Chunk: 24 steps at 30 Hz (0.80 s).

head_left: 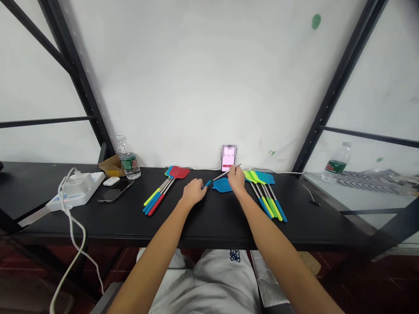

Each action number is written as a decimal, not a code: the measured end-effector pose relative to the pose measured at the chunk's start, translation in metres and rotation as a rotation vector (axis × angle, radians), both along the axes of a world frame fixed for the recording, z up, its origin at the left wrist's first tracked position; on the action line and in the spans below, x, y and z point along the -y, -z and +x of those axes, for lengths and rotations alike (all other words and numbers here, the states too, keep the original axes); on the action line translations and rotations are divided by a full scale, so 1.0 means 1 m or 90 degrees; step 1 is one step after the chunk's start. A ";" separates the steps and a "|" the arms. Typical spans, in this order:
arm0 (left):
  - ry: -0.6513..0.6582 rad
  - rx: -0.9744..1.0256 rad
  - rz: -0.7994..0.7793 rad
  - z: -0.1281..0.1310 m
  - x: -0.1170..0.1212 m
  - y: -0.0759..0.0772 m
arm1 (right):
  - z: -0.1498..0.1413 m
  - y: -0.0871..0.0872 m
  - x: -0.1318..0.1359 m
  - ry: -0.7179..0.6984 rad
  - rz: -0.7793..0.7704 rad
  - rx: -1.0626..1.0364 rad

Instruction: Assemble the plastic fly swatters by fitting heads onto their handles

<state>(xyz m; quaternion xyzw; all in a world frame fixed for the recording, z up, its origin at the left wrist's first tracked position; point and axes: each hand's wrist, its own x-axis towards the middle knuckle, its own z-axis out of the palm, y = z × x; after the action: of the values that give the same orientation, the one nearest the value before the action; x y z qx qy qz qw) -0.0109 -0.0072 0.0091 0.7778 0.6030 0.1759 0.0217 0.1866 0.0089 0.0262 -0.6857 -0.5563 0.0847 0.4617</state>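
Observation:
My left hand (194,192) is closed on the blue handle (207,183) of a fly swatter whose thin metal rod (225,173) runs up to the right. My right hand (236,179) pinches that rod near its far end, just above a blue swatter head (222,185) lying flat on the black table (212,218). A bundle of swatters with red and blue heads (165,188) lies to the left. Another bundle with green and blue heads (266,192) lies to the right.
A phone (228,158) leans against the wall behind my hands. On the left stand a water bottle (128,158), a cardboard piece (111,165), a dark phone (115,191) and a white power strip (77,187) with a dangling cable. Black shelf posts frame both sides; another bottle (337,161) stands at right.

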 end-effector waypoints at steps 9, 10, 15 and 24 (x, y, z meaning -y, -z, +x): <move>0.019 0.012 0.009 0.001 0.002 -0.001 | 0.001 0.000 -0.001 0.008 0.010 -0.060; 0.019 0.013 0.009 0.002 0.002 -0.001 | 0.001 0.000 -0.001 0.009 0.013 -0.065; 0.024 0.016 0.006 0.002 0.003 -0.001 | 0.002 0.001 -0.003 0.012 0.016 -0.078; 0.042 0.022 0.016 0.001 0.001 0.001 | 0.003 0.005 -0.006 0.012 0.060 -0.093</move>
<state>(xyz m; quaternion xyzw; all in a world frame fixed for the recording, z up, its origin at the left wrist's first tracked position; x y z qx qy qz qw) -0.0102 -0.0080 0.0077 0.7945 0.5740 0.1962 0.0283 0.1891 0.0148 0.0215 -0.6603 -0.5180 0.1044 0.5337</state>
